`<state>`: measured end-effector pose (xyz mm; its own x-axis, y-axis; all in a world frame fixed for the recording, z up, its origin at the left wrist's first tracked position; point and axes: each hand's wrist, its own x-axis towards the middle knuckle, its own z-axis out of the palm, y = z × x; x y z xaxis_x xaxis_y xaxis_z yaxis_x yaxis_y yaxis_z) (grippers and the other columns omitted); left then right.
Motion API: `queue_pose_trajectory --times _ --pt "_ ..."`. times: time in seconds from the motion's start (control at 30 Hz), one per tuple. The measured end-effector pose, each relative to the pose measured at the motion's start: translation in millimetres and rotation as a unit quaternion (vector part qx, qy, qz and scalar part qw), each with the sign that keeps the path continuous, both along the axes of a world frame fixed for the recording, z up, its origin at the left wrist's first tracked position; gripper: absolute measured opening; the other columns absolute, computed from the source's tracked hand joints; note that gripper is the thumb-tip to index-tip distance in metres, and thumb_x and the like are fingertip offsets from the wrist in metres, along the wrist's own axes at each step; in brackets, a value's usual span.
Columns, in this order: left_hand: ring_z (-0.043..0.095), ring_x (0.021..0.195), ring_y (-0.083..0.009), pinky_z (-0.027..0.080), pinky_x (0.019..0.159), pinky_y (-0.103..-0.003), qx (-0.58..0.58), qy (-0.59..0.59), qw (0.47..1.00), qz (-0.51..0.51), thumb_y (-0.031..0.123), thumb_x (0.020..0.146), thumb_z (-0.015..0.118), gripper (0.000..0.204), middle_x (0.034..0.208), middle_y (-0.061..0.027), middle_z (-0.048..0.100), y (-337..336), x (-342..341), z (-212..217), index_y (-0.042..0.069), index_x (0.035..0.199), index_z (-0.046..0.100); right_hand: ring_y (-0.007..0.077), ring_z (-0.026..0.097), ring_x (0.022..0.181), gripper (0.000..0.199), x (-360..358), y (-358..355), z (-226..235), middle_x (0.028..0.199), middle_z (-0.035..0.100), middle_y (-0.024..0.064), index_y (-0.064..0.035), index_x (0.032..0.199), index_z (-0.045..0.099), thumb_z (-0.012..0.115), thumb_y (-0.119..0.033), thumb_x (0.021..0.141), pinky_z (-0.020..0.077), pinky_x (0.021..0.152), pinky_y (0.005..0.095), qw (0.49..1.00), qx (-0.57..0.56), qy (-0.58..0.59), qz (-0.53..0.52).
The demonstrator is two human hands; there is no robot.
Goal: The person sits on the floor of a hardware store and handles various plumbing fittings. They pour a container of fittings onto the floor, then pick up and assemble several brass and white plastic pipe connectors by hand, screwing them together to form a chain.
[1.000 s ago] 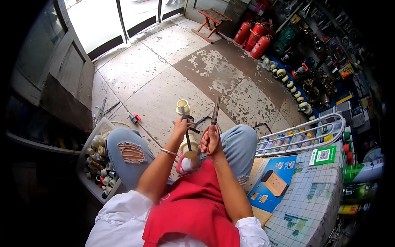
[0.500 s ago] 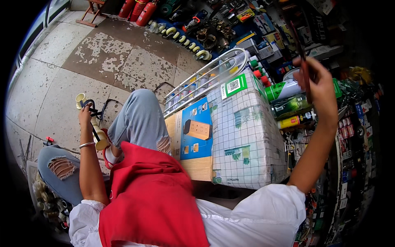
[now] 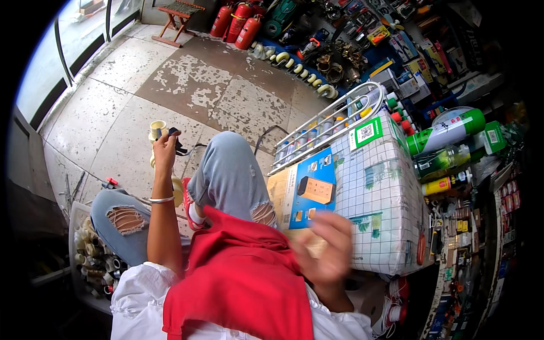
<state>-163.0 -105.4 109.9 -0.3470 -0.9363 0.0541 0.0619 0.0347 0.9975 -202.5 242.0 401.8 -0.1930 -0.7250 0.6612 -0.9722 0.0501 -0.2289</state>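
left hand (image 3: 165, 152) partly hides its cream fittings (image 3: 156, 132); right hand (image 3: 327, 250) is blurred

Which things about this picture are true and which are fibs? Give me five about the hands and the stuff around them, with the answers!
1. The left hand holds a pale plastic fitting. True.
2. The right hand touches that fitting too. False: it is apart from it, blurred, near the checked tablecloth.
3. The jeans are ripped. True.
4. The bracelet is on the right side. False: the bracelet is on the left arm.
5. The folding stool stands near red fire extinguishers. True.
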Motion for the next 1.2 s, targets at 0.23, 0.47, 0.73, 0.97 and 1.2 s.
queue_pose_trajectory --times 0.23,0.47,0.73,0.97,1.2 --pt "0.052 0.090 -0.0170 0.040 0.081 -0.030 -0.095 0.056 0.994 -0.020 0.011 0.087 0.058 0.016 0.087 -0.0092 0.058 37.1 65.9 108.6 0.003 0.097 0.069 0.0088 0.051 0.052 0.062 -25.1 -239.5 -133.3 0.074 0.064 0.0047 -0.0118 0.130 0.043 0.069 -0.007 0.074 0.0421 0.051 0.0262 0.901 0.202 -0.331 0.195" --pt "0.049 0.083 -0.0149 0.039 0.076 -0.028 0.032 0.098 0.994 0.042 0.017 0.089 0.059 0.018 0.083 -0.0044 0.054 30.6 130.1 98.1 0.006 0.097 0.070 0.0167 0.062 0.068 0.025 -65.9 -298.7 -117.5 0.080 0.064 0.0062 -0.0099 0.095 0.062 0.068 -0.016 0.071 0.0478 0.056 0.0305 0.942 0.261 -0.153 0.147" --pt "0.050 0.090 -0.0157 0.040 0.077 -0.027 -0.036 -0.095 0.993 0.064 0.016 0.088 0.060 0.020 0.089 -0.0058 0.054 40.8 129.5 80.9 0.004 0.103 0.067 0.0131 0.058 0.066 0.031 -17.9 -328.3 -164.7 0.075 0.065 0.0079 -0.0020 0.103 0.060 0.070 -0.014 0.077 0.0476 0.062 0.0281 0.764 0.456 -0.236 0.391" --pt "0.046 0.059 -0.0062 0.038 0.054 -0.020 0.224 0.035 0.960 0.164 0.015 0.087 0.054 0.021 0.069 0.0031 0.052 -0.5 111.2 -10.8 0.005 0.100 0.067 0.0127 0.059 0.067 0.027 -189.2 -323.3 -163.4 0.070 0.065 0.0062 0.0009 0.088 0.068 0.072 -0.021 0.074 0.0464 0.061 0.0295 0.821 0.425 -0.282 0.258" --pt "0.046 0.055 -0.0057 0.037 0.049 -0.020 0.249 -0.033 0.958 0.137 0.014 0.087 0.054 0.019 0.072 0.0027 0.055 -41.7 66.4 -139.4 0.004 0.098 0.066 0.0072 0.050 0.060 0.026 -405.2 -151.0 -285.4 0.067 0.062 0.0015 0.0037 0.079 0.067 0.075 -0.021 0.075 0.0390 0.055 0.0222 0.812 0.248 -0.504 -0.163"
